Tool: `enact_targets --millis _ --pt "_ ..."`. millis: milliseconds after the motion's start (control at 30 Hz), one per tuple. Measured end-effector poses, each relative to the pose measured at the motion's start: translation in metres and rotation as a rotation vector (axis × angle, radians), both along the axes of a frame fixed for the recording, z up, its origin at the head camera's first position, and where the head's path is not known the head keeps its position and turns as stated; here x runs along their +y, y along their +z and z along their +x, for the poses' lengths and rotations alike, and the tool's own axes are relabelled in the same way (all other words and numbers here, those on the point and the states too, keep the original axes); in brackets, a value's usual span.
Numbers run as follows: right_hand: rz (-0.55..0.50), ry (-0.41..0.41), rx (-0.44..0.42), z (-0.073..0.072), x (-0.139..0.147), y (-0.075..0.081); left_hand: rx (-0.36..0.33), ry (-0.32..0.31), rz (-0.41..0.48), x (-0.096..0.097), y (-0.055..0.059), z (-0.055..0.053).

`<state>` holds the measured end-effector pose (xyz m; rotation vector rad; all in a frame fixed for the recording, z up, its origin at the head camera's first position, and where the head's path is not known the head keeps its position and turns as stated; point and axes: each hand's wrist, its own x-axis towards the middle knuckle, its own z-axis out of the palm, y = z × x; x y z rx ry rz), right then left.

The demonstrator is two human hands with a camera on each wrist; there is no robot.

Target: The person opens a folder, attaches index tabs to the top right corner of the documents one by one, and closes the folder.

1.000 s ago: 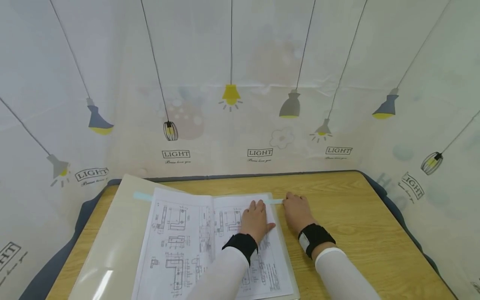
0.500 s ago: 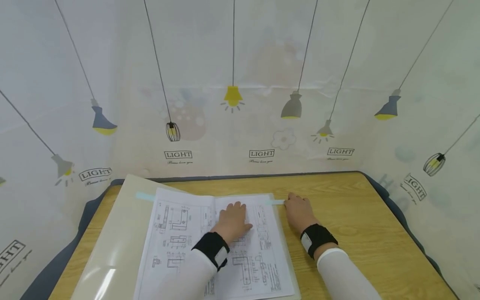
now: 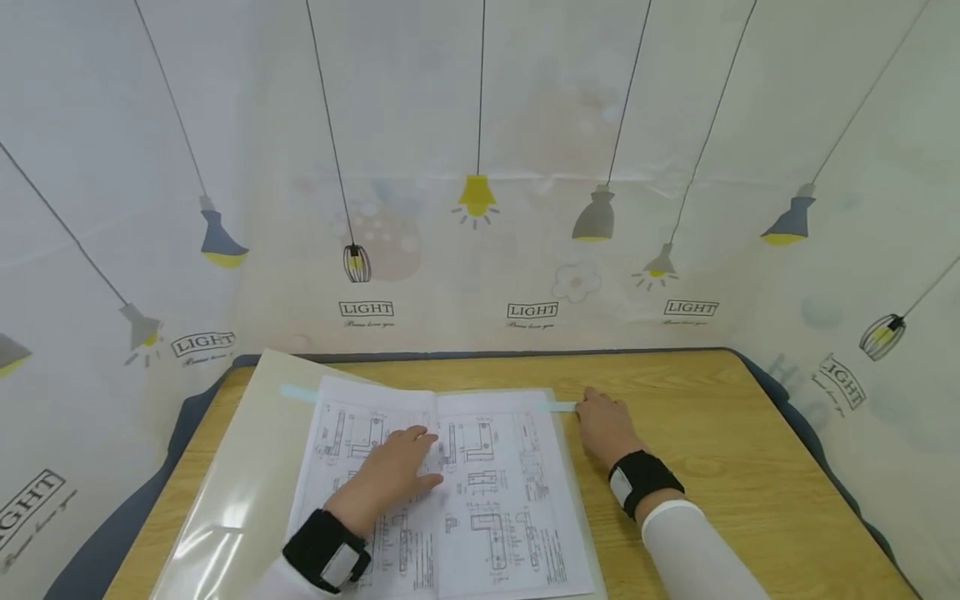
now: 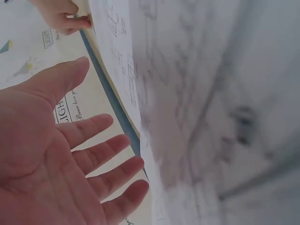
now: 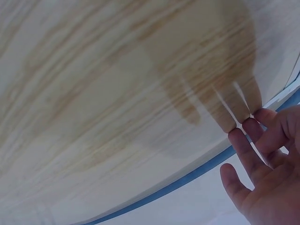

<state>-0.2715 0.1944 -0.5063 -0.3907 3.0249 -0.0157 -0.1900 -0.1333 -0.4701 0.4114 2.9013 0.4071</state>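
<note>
White booklet of drawings point(image 3: 517, 467) lies open beneath the loosely spread left hand point(image 3: 390, 471); right hand point(image 3: 603, 427) meets blue strip point(image 3: 558, 407), grip unclear; opening seems done, folder point(image 3: 251, 433) unclosed

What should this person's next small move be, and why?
Probably smoothing the left page with the left hand, which is over that page beside the fold, while the right hand is at the end of the pale blue strip.
</note>
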Motion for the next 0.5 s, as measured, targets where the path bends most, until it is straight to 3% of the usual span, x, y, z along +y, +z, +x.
enact_targets --millis 233,500 --pt "0.004 0.006 0.024 -0.003 0.002 -0.007 0.056 -0.041 0.038 -0.009 -0.005 0.015" --pt "0.007 0.013 0.022 0.002 -0.001 0.002 -0.010 0.008 0.081 -0.010 -0.019 0.008"
